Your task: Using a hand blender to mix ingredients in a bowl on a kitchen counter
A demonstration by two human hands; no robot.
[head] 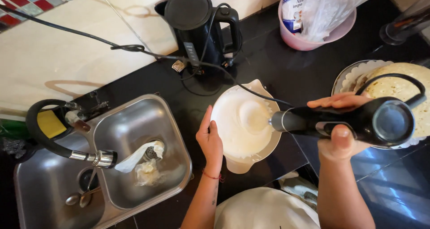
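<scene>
The black hand blender (349,121) was clamped in the right hand (339,137), its head sunk in the white cream of the bowl (244,121) on the black desk (286,68). The left hand (210,139) lay flat and unclenched against the rim, probably steadying it; the head was best kept submerged and the cord (134,47) clear

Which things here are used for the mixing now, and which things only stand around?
In use: hand blender in right hand; white bowl of white cream, steadied by left hand.

Standing around: black kettle, pink tub with bags, plate of flatbreads, steel sink, faucet.
</scene>
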